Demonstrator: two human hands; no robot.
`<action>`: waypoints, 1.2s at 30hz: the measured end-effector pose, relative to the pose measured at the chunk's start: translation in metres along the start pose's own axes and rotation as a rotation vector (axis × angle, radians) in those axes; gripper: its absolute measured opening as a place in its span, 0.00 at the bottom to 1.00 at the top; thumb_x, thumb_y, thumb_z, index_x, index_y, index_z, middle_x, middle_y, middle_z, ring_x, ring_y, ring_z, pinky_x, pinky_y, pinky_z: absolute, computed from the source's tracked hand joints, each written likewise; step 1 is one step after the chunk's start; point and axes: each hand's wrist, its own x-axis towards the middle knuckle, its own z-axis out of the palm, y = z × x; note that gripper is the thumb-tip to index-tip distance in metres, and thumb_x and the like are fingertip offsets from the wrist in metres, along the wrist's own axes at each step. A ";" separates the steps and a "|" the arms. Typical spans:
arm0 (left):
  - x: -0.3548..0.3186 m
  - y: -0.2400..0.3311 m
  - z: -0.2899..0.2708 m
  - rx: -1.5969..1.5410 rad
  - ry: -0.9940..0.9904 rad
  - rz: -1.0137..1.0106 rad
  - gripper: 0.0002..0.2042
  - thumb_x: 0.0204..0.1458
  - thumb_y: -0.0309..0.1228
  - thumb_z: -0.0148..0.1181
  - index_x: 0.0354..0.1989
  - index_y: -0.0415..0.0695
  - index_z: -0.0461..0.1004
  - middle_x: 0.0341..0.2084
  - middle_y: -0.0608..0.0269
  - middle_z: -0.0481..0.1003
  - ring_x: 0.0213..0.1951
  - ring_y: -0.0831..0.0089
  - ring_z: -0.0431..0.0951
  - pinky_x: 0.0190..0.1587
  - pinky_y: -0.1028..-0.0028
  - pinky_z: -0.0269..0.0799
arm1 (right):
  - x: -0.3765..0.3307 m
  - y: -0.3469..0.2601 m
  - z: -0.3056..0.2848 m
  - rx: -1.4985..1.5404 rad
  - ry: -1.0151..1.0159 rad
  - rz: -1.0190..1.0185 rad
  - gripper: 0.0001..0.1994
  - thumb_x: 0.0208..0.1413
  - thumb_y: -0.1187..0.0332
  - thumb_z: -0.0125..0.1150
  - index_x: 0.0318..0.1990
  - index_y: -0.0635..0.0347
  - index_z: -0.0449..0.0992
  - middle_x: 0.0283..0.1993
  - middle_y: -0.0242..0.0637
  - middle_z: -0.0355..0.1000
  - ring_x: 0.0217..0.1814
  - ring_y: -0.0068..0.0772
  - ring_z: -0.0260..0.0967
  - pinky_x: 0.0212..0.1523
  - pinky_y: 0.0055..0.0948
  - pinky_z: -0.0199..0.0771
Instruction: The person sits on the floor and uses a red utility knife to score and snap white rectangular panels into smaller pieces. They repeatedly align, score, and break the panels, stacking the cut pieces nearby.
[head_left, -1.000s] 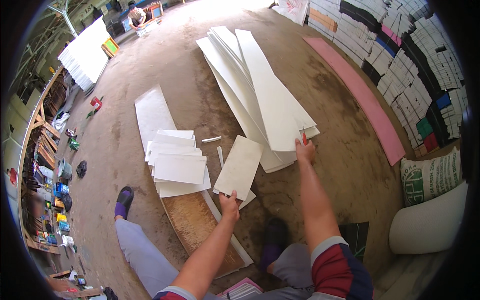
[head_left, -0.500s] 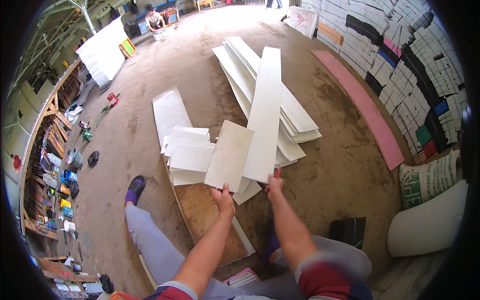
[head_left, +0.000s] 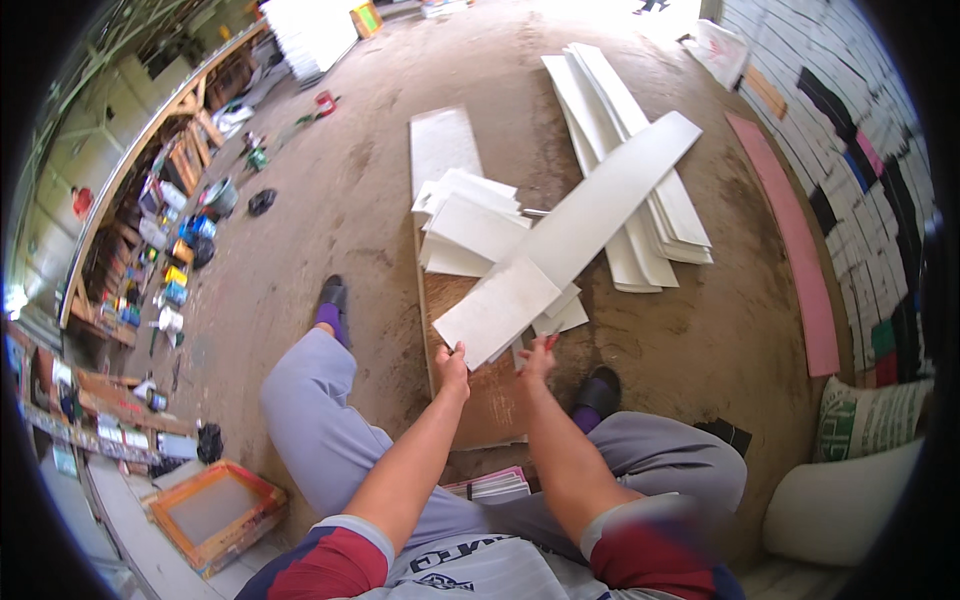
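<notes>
My left hand (head_left: 455,362) grips the near corner of a small white rectangular sheet (head_left: 495,312), held over a brown board (head_left: 482,405) on the floor between my legs. My right hand (head_left: 537,358) holds the near end of a long white board (head_left: 610,195), with a small red tool at the fingers. The long board runs diagonally up and to the right, lying across a pile of long white boards (head_left: 625,110). A stack of small white cut pieces (head_left: 462,225) lies just beyond the brown board.
Another white board (head_left: 440,140) lies flat beyond the stack. A long pink strip (head_left: 790,240), a printed sack (head_left: 870,420) and a white seat (head_left: 840,510) are at the right. Cluttered shelves (head_left: 150,250) line the left, an orange-framed panel (head_left: 215,510) lower left.
My right hand has pulled the long white board off the pile toward me and swung it diagonal. My left hand has brought the small sheet nearer, beside the right hand.
</notes>
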 end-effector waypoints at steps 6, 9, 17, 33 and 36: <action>0.017 -0.047 -0.087 0.046 -0.014 -0.129 0.06 0.67 0.31 0.56 0.46 0.44 0.72 0.37 0.62 0.78 0.34 0.70 0.80 0.27 0.66 0.79 | -0.011 0.008 0.005 -0.359 -0.165 -0.097 0.23 0.60 0.45 0.67 0.44 0.57 0.77 0.27 0.26 0.68 0.17 0.20 0.54 0.15 0.31 0.53; 0.018 -0.052 -0.073 -0.045 -0.092 -0.275 0.07 0.67 0.32 0.56 0.49 0.45 0.71 0.38 0.62 0.78 0.36 0.69 0.81 0.29 0.65 0.80 | 0.051 0.021 -0.005 -0.324 0.022 -0.395 0.21 0.60 0.47 0.68 0.38 0.57 0.77 0.26 0.24 0.65 0.22 0.19 0.56 0.16 0.31 0.53; 0.030 -0.042 -0.075 -0.249 -0.146 -0.407 0.12 0.67 0.39 0.55 0.56 0.54 0.69 0.47 0.65 0.78 0.44 0.67 0.81 0.36 0.59 0.79 | 0.094 -0.072 0.022 -0.141 0.078 -0.282 0.22 0.59 0.46 0.69 0.46 0.54 0.74 0.29 0.27 0.69 0.19 0.20 0.55 0.17 0.30 0.53; 0.078 -0.070 -0.008 -0.104 -0.281 -0.198 0.17 0.69 0.40 0.53 0.58 0.41 0.71 0.49 0.61 0.78 0.49 0.70 0.79 0.52 0.68 0.75 | 0.157 -0.192 0.047 -0.128 -0.048 -0.128 0.07 0.62 0.66 0.66 0.43 0.50 0.73 0.24 0.22 0.62 0.18 0.19 0.54 0.19 0.27 0.55; 0.070 -0.072 -0.007 -0.095 -0.321 -0.177 0.16 0.68 0.39 0.54 0.56 0.40 0.72 0.48 0.61 0.79 0.48 0.70 0.79 0.52 0.70 0.75 | 0.147 -0.193 0.029 0.000 -0.081 -0.171 0.07 0.62 0.66 0.67 0.42 0.47 0.73 0.24 0.22 0.64 0.18 0.19 0.58 0.18 0.26 0.58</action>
